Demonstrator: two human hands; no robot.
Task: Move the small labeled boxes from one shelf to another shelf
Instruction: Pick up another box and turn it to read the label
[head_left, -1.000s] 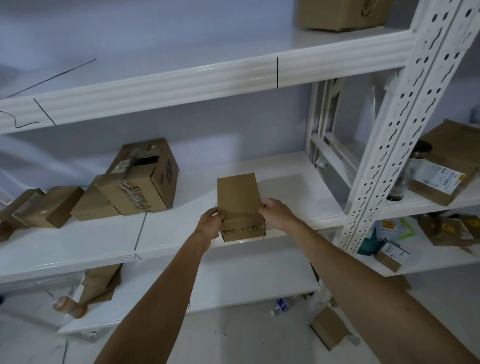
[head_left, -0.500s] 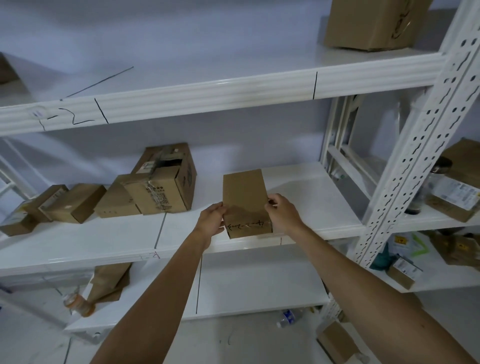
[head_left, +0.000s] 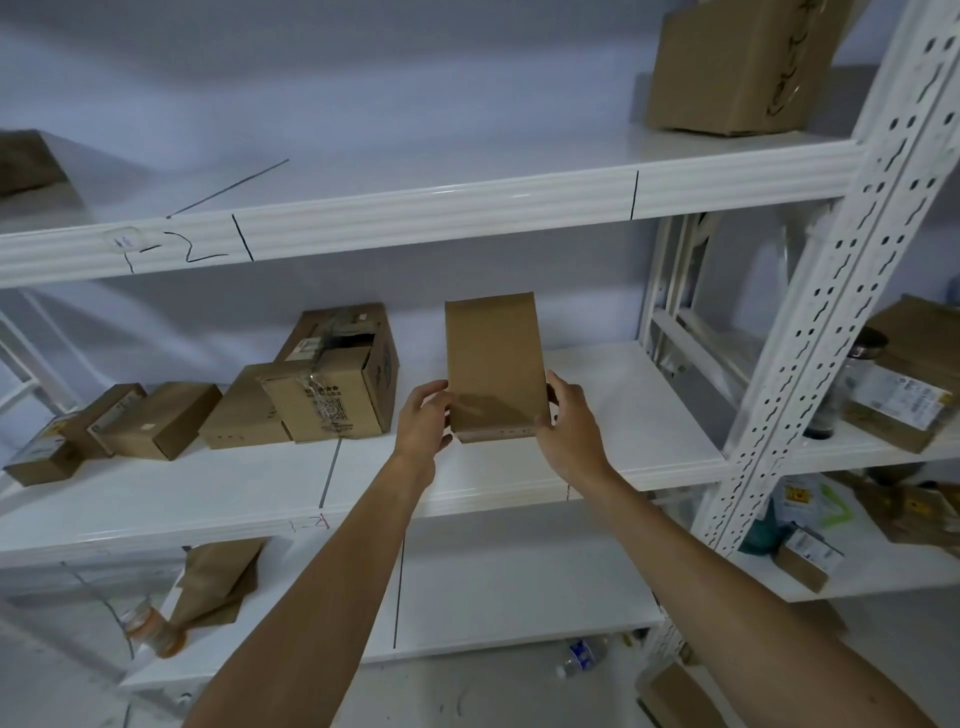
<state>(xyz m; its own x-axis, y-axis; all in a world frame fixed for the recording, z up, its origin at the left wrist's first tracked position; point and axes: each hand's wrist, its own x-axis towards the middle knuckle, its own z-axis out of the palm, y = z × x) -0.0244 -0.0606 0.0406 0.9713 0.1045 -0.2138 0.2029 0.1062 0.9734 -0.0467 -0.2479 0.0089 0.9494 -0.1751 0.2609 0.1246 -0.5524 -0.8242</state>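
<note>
White metal shelving fills the frame. Left hand (head_left: 422, 421) and right hand (head_left: 567, 422) clamp one small box (head_left: 493, 364) at centre frame, over the middle shelf (head_left: 519, 480). Five boxes (head_left: 156, 427) remain at centre left. Task looks barely underway.

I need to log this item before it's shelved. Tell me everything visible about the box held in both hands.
The box is small, plain brown cardboard, oblong and closed, its broad unmarked face toward the camera. It is held upright in front of the middle shelf. The left hand and right hand grip its lower sides. Its shaded bottom edge shows small marks, too small to read.
</note>
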